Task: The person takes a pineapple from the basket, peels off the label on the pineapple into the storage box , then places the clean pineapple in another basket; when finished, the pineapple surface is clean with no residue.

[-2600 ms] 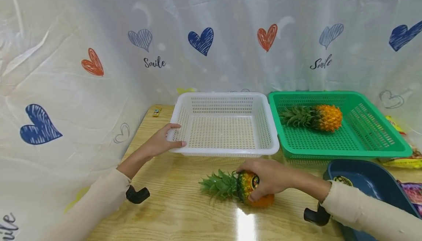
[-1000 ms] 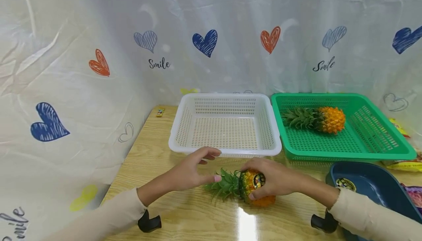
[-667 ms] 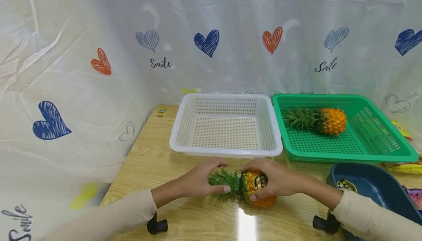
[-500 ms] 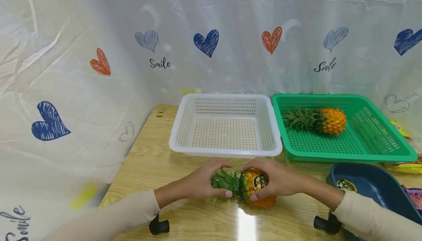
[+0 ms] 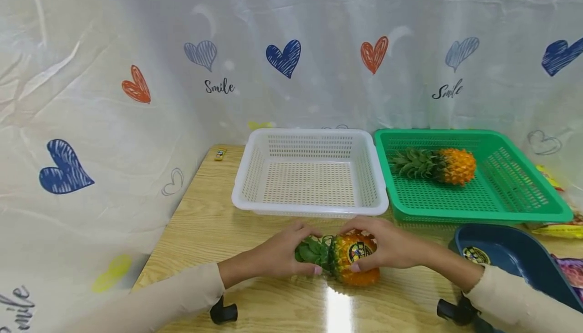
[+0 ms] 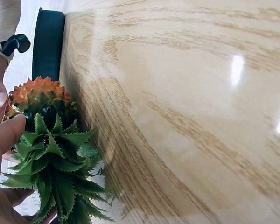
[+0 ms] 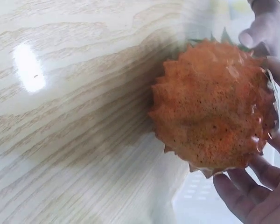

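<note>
A small orange pineapple (image 5: pixel 341 264) lies on its side on the table, its green leafy crown (image 6: pixel 53 163) pointing left. My left hand (image 5: pixel 284 253) holds the crown, thumb on the near side and fingers on the far side. My right hand (image 5: pixel 393 247) grips the orange fruit from above, thumb and fingers spread round it. A round black and gold sticker (image 5: pixel 359 251) shows between the right thumb and fingers. In the right wrist view the spiky base of the pineapple (image 7: pixel 214 107) faces the camera, fingers along its edge.
Behind the hands stands a white slotted basket (image 5: pixel 309 209). Beside it a green basket (image 5: pixel 478 216) holds another pineapple (image 5: pixel 455 166). A dark blue basin (image 5: pixel 501 252) sits at the right, near some colourful packets (image 5: pixel 569 272). A small yellow packet (image 5: pixel 220 155) lies far left.
My left hand has left the white basket's rim, come down to the right and taken hold of the crown. The right hand stays on the pineapple, whose sticker now shows more fully.
</note>
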Tool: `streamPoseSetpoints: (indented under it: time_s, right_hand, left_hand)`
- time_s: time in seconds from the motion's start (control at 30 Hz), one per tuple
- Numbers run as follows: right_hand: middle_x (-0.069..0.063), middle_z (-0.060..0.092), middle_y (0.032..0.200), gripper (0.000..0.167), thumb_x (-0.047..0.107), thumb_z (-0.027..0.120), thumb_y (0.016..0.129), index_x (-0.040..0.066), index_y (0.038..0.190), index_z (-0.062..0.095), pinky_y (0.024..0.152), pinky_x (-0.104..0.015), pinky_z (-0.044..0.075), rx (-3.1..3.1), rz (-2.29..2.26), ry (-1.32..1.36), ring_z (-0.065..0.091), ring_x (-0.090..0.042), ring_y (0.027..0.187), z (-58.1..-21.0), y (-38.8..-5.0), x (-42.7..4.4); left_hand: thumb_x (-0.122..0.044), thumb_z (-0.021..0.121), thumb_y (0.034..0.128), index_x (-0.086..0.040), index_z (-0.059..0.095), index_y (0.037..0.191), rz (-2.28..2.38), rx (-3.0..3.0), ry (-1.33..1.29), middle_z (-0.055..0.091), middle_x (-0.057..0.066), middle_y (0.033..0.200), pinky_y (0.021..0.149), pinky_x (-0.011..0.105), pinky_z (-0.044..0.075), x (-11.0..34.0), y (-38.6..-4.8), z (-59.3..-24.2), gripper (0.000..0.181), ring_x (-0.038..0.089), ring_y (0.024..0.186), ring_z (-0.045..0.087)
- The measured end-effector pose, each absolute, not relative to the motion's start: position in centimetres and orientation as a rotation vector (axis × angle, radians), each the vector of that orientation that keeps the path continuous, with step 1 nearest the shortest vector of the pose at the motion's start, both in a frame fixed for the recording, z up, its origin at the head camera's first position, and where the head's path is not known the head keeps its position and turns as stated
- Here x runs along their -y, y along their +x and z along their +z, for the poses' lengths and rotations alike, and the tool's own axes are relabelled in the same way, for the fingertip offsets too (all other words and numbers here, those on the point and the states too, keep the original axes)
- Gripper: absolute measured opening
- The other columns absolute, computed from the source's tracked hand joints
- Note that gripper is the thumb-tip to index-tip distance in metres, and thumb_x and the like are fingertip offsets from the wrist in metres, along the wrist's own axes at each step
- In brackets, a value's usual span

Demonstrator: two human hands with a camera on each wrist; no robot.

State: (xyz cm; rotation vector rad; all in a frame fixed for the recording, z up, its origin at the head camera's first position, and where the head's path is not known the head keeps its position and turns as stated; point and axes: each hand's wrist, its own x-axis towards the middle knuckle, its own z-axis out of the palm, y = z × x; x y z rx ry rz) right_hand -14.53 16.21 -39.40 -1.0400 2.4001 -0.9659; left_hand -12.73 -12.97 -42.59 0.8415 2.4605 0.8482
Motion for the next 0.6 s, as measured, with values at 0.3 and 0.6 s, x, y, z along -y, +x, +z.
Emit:
streamPoseSetpoints:
  time_s: [0.3,0.6]
  right_hand:
    - [-0.001,0.062,0.126,0.043,0.039,0.078,0.088,0.023,0.126,0.063,0.077,-0.037,0.055,-2.464,-1.084,-0.988,0.061,-0.017,0.104,-37.9,-13.6,-17.4]
    - [0.001,0.065,0.1,0.028,0.036,0.075,0.091,0.018,0.112,0.07,0.055,-0.027,0.048,-2.447,-1.16,-0.814,0.056,-0.006,0.07,-37.9,-12.7,-18.0]
  left_hand:
    - [-0.061,0.068,0.0886,-0.03,0.047,0.146,0.863,-2.447,0.832,0.044,0.002,0.144,0.097,0.043,0.05,13.0,-12.7,-42.4,0.069,0.023,0.129,0.05]
    - [-0.062,0.067,0.0883,-0.031,0.047,0.145,0.865,-2.458,0.839,0.045,0.001,0.142,0.097,0.042,0.05,13.0,-12.8,-42.6,0.068,0.02,0.127,0.05]
